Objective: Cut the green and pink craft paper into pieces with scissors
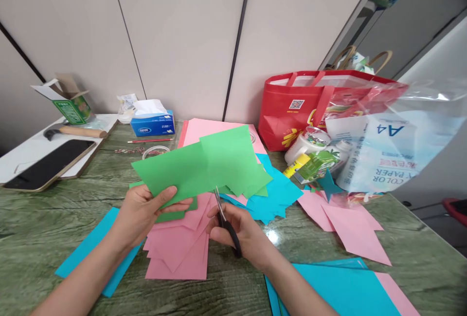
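Observation:
My left hand (148,211) pinches a long strip of green paper (178,172) by its lower left edge, thumb on top. The strip is held up over the table, and its right part looks lighter than its left. In my right hand (237,228) is a pair of scissors (229,233) with black handles, fingers wrapped round the grips. The blades point up and meet the lower edge of the green paper near its middle. Below the hands lies a stack of pink paper pieces (177,252). Blue paper pieces (280,189) lie under green cut pieces to the right.
A red bag (277,106) stands behind a glue stick (296,165) and a clear A4 paper packet (390,150). A tissue box (153,123), hammer (76,132) and phone (47,162) are at the left. Blue sheets (328,287) lie at the front right.

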Motion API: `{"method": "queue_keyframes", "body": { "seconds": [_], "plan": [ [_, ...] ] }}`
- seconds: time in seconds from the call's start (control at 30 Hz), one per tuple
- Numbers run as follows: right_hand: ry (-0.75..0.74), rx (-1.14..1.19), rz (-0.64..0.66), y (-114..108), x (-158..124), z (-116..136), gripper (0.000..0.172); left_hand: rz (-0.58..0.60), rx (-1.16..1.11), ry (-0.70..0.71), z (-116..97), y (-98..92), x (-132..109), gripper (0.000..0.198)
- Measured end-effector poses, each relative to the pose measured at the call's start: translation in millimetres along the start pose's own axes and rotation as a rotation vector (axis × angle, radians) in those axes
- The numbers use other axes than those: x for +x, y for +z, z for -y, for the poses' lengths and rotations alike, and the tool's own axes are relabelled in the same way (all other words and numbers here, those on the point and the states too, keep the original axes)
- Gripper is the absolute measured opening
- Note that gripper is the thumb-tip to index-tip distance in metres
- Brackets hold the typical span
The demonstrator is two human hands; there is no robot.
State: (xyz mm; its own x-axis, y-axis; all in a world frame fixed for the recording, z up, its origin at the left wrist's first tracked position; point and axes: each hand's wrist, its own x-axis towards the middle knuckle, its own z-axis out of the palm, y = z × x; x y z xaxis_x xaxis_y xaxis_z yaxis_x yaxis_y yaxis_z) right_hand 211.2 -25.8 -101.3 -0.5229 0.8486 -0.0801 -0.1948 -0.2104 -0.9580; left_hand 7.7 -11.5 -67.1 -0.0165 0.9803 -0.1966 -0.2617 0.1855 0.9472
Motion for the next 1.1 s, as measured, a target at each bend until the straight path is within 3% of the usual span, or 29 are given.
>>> {"method": "queue_keyframes", "body": {
  "seconds": [0.23, 1.1],
  "plan": [
    [-0.008, 0.012, -0.017, 2.0, -1.7, 4.0, 0.031, 0.009, 0.081, -0.027, 4.3, 6.7, -3.8, 0.019],
    [-0.018, 0.002, -0.046, 2.8, 0.9, 0.1, 0.036, -0.005, 0.039, -0.033, 7.3, 8.1, -5.9, 0.024]
  ]
}}
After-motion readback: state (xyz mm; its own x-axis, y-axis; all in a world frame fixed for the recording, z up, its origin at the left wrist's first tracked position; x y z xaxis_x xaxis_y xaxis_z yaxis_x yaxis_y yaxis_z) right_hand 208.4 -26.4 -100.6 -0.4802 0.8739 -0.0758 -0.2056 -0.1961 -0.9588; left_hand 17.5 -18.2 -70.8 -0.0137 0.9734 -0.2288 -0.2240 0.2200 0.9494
